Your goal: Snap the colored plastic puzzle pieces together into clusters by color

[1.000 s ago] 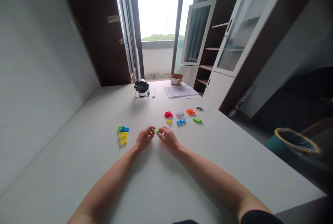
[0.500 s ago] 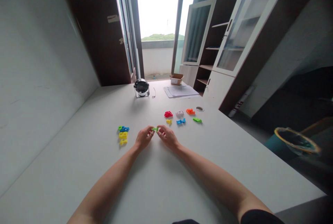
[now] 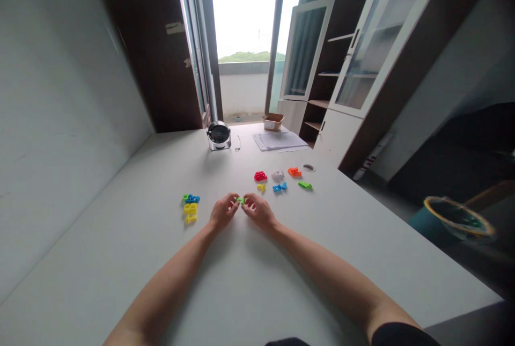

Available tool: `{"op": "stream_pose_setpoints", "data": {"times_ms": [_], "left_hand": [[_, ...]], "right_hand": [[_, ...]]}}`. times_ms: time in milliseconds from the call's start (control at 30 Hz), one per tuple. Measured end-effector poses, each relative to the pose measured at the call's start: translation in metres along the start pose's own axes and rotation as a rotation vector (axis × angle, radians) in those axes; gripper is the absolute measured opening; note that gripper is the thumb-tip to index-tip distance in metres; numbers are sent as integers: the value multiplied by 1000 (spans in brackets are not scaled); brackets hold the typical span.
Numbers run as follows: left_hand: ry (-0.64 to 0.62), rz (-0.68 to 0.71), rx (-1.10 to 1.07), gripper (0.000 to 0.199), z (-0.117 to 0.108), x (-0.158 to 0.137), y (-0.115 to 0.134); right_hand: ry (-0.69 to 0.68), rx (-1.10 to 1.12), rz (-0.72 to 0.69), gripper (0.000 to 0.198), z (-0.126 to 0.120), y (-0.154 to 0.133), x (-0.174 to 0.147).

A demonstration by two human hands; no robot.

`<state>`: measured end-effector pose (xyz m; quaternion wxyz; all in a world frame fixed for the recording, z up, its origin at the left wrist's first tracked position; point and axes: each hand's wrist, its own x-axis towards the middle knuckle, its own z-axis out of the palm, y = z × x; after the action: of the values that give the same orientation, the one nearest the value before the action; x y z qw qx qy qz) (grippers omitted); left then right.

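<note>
Between my two hands is a small green plastic piece [image 3: 240, 200], partly hidden by the fingertips. My left hand [image 3: 223, 212] pinches its left end, and my right hand [image 3: 258, 210] grips its right end. Left of my hands lie yellow plastic pieces [image 3: 190, 208], with a blue piece [image 3: 193, 199] and a green round piece [image 3: 185, 197] just beyond them. Past my right hand sit a red piece [image 3: 260, 176], a small yellow piece [image 3: 261, 188], a white piece [image 3: 277, 175], a blue piece [image 3: 279, 188], an orange piece [image 3: 294, 172] and a green piece [image 3: 305, 185].
Along the far side of the white table [image 3: 120, 238] stand a round black device on a silver stand [image 3: 219, 135], sheets of paper [image 3: 281, 141] and a small cardboard box [image 3: 273, 122]. A cable hole [image 3: 309, 168] is at the right edge. A bin [image 3: 438, 222] stands on the floor.
The green piece has turned slightly between my fingertips, and less of it shows. Both hands stay nearly in place, and the other pieces have not moved.
</note>
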<state>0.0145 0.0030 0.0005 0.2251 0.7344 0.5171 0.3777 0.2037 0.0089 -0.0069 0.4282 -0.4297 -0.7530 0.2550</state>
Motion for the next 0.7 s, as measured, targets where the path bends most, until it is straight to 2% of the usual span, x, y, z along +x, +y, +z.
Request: {"op": "stream_pose_setpoints", "data": {"times_ms": [167,333,500,700], "left_hand": [[37,42,1,25,0,0,1],[32,12,26,19,-1,0,2],[21,6,-17,20,-2,0,3],[14,16,-12,22,-3,0,3]], "right_hand": [[4,-8,36,21,-1,0,0],[-9,-24,28,17,-4,-2,1],[7,-61,28,24,-7,-6,2],[21,8,22,26,-4,-4,1]]}}
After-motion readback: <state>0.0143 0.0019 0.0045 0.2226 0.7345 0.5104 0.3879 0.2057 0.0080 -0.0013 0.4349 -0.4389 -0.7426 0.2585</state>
